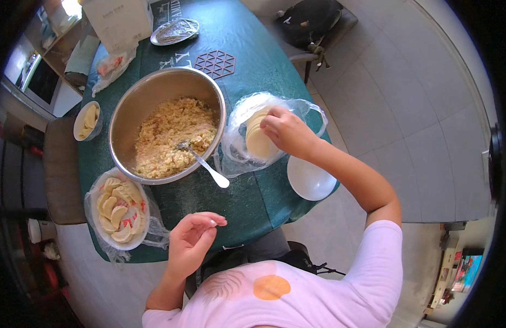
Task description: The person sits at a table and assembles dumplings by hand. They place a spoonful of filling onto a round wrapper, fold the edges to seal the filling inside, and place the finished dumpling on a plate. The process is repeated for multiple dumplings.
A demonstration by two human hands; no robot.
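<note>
Right hand (285, 130) reaching to 2 o'clock, fingers curled down onto a stack of round dumpling wrappers (257, 139) lying in an open clear plastic bag (239, 153); fingertips pinching at the top wrapper's edge, firm hold not clear. Left hand (191, 240) at 7 o'clock, raised palm-up over the near edge of the green-clothed table (253, 60), fingers loosely curled and half open, nothing in it. Steel mixing bowl (168, 123) of minced filling at centre, a white-handled spoon (205, 164) resting in it, handle pointing to 5 o'clock. Plate of folded dumplings (119, 210) on a plastic sheet at 8 o'clock, just beside the bowl. White saucer (310, 177) at 4 o'clock, below the wrapper bag. Small bowl of dumplings (88, 121) at 9 o'clock.
</note>
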